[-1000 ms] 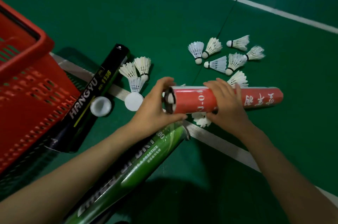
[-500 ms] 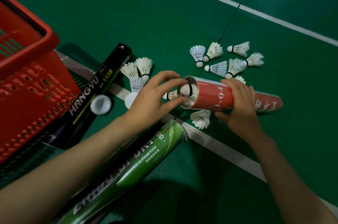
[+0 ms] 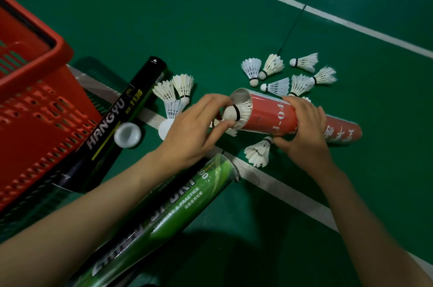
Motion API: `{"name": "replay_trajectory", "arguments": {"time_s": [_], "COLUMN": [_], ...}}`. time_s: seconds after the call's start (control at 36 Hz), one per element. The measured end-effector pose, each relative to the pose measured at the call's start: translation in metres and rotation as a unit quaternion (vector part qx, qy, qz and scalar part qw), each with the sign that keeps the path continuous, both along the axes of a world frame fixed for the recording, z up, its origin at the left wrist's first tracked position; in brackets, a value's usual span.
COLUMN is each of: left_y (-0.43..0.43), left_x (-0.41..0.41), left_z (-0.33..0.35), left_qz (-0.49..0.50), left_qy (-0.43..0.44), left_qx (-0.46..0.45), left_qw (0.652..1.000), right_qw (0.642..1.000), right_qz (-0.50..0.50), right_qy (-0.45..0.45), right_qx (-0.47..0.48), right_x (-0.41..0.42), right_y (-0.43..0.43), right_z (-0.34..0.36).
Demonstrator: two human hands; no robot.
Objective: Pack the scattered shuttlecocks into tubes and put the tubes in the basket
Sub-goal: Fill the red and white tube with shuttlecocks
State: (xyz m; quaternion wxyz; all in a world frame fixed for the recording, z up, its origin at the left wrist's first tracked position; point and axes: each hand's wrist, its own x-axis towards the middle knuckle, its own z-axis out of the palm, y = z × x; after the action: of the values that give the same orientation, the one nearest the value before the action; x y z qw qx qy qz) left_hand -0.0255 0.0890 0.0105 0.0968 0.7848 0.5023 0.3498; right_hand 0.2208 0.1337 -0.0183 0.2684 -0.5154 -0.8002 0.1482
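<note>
Green floor (image 3: 210,17): three tubes (image 3: 269,118), one basket (image 3: 35,68), two caps (image 3: 127,134), one shuttlecock (image 3: 230,112) between fingers (image 3: 218,99).

The red tube (image 3: 269,115) has swung mouth-up, baring a shuttlecock (image 3: 234,112) the left hand (image 3: 194,132) pinches.

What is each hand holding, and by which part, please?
Right hand grips the red tube mid-body; left hand pinches a shuttlecock by its cork end.
</note>
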Motion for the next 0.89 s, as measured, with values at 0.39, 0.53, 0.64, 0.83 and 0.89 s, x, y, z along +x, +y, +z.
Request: {"name": "replay_trajectory", "arguments": {"time_s": [0.39, 0.53, 0.64, 0.83, 0.89], "left_y": [-0.011, -0.006, 0.003, 0.009, 0.008], "left_x": [-0.025, -0.025, -0.027, -0.02, -0.014], "left_z": [-0.018, -0.031, -0.038, -0.031, -0.025], "left_qz": [0.073, 0.197, 0.233, 0.164, 0.144], "left_qy": [-0.481, -0.564, -0.549, -0.583, -0.621], "left_qx": [-0.115, -0.211, -0.249, -0.294, -0.308], "left_qw": [0.866, 0.774, 0.763, 0.739, 0.706], "right_qw": [0.999, 0.999, 0.999, 0.998, 0.998], "right_qz": [0.01, 0.012, 0.016, 0.021, 0.023], "right_qy": [-0.027, -0.037, -0.044, -0.051, -0.055], "right_qx": [0.014, 0.002, 0.008, 0.011, 0.017], "right_x": [-0.008, -0.01, -0.01, -0.009, -0.009], "right_y": [0.0, -0.002, -0.002, -0.001, -0.001], "right_z": [-0.011, -0.013, -0.015, -0.016, -0.017]}}
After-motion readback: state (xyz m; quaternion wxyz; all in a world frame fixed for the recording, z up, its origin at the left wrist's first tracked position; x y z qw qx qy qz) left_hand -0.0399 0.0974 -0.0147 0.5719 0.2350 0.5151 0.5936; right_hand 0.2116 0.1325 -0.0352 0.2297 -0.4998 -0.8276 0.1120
